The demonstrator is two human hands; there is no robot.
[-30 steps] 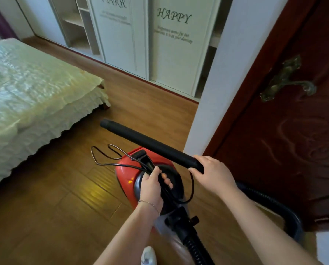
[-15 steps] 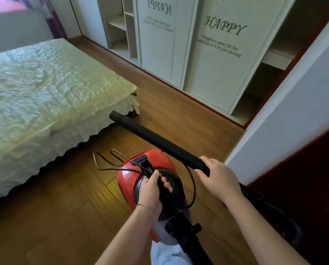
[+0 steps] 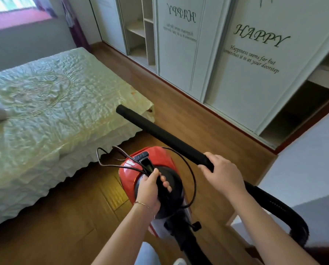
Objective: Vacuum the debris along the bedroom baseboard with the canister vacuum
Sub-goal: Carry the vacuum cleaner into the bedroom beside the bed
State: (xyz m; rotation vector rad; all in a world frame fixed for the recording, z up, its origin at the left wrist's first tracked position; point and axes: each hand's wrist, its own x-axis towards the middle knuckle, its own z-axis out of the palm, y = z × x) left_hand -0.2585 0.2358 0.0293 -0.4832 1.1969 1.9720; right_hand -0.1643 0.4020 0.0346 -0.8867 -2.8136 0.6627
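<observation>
A red and black canister vacuum (image 3: 129,174) hangs above the wooden floor in front of me. My left hand (image 3: 149,188) is shut on its black carry handle, with loops of black power cord (image 3: 193,175) gathered there. My right hand (image 3: 223,175) grips the near end of the black wand tube (image 3: 160,133), which points up and to the left, over the corner of the bed. The black hose (image 3: 282,211) curves from my right hand down to the lower right. A dark red baseboard strip (image 3: 181,90) runs under the wardrobe. No debris is visible.
A bed with a pale green quilted cover (image 3: 50,104) fills the left side. White sliding wardrobe doors (image 3: 251,73) with "HAPPY" lettering line the far right wall, with open shelves beside them. A white wall corner (image 3: 311,161) stands at right. A window and purple curtain (image 3: 73,22) sit at the top left.
My view has swung left into the bedroom; the dark door has left the frame and more of the bed and window shows. Both hands keep the same grips on the vacuum.
</observation>
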